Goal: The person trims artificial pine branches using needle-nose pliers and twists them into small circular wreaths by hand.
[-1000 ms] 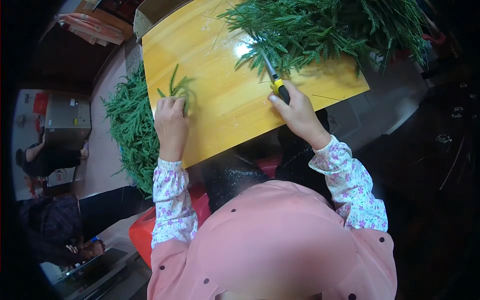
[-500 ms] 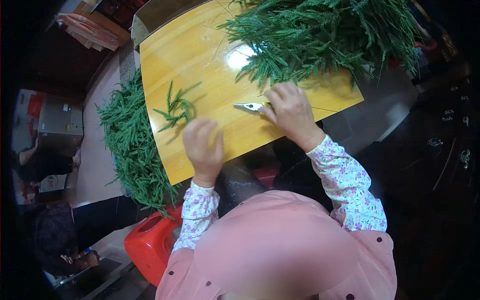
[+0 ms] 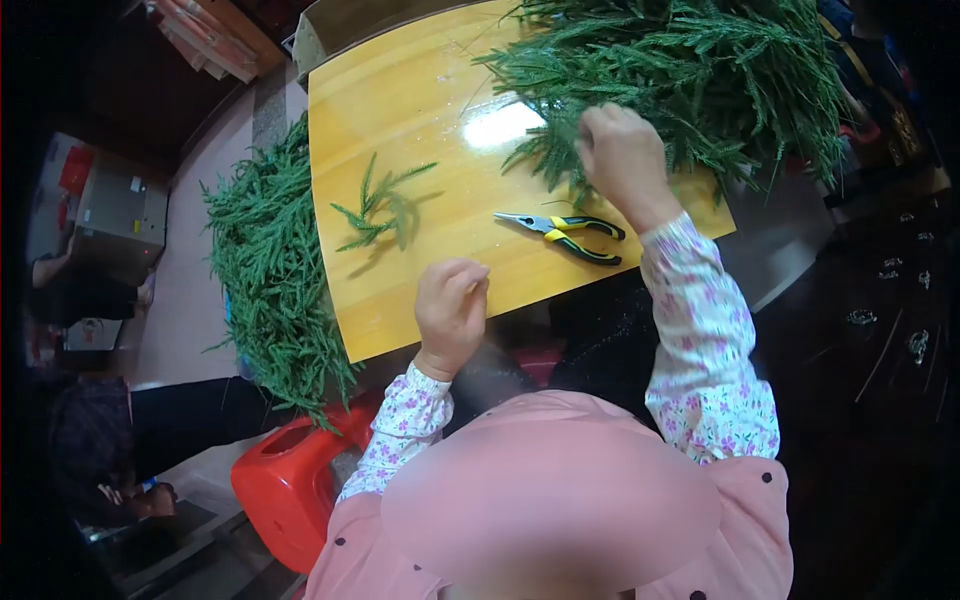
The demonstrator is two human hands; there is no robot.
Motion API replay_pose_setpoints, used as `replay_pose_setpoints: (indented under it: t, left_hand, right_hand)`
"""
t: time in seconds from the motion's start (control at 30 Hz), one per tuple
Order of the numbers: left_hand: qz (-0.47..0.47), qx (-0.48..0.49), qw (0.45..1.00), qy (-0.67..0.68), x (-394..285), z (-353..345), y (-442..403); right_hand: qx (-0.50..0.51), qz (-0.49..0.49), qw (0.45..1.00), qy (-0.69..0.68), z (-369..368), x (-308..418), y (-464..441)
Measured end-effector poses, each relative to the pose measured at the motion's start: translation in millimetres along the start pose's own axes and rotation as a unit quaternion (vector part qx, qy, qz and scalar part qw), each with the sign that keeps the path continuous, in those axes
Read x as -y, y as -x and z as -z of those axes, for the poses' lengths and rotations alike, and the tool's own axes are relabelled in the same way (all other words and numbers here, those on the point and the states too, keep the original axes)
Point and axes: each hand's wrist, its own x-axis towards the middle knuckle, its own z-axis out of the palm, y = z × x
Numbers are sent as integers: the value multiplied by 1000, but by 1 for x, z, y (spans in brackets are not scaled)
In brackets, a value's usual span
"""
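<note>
Pliers (image 3: 560,232) with black and yellow handles lie on the yellow wooden table, jaws pointing left. My right hand (image 3: 625,165) is above them at the edge of a big pile of green artificial pine branches (image 3: 690,80); its fingers are bent together, and whatever they may grip is hidden. My left hand (image 3: 452,312) hovers over the table's near edge with thumb and fingers curled together; I cannot make out anything in it. Left of the pliers a small piece of pine sprig (image 3: 378,205) rests on the tabletop (image 3: 420,110).
Another heap of green branches (image 3: 275,270) stands beside the table's left edge. Below it is a red plastic stool (image 3: 290,480). A cardboard box (image 3: 330,30) touches the far edge. At the left, another person's dark trouser leg (image 3: 200,415) shows.
My right hand has let go of the pliers and moved up to the branch pile. My left hand has shifted right, its fingers now more curled. The view has shifted slightly.
</note>
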Motion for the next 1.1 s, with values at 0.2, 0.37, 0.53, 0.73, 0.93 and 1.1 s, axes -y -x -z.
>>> replay_pose_setpoints:
  t: [0.2, 0.37, 0.53, 0.73, 0.93, 1.1]
  left_hand:
    - [301, -40, 920, 247, -1, 6, 2]
    - [394, -26, 814, 426, -16, 8, -4]
    - [408, 19, 811, 418, -22, 14, -5]
    - [443, 159, 749, 466, -22, 28, -14]
    - [452, 239, 696, 504, -24, 27, -12]
    - [264, -16, 945, 192, -38, 30, -24]
  right_hand:
    - [149, -106, 883, -432, 50, 56, 53]
    - [297, -200, 719, -595, 30, 89, 94]
    - [281, -67, 789, -542, 25, 94, 103]
    - [202, -276, 653, -676, 27, 64, 83]
    - [137, -216, 561, -788, 22, 75, 93]
    - [-31, -213, 575, -790, 34, 62, 85]
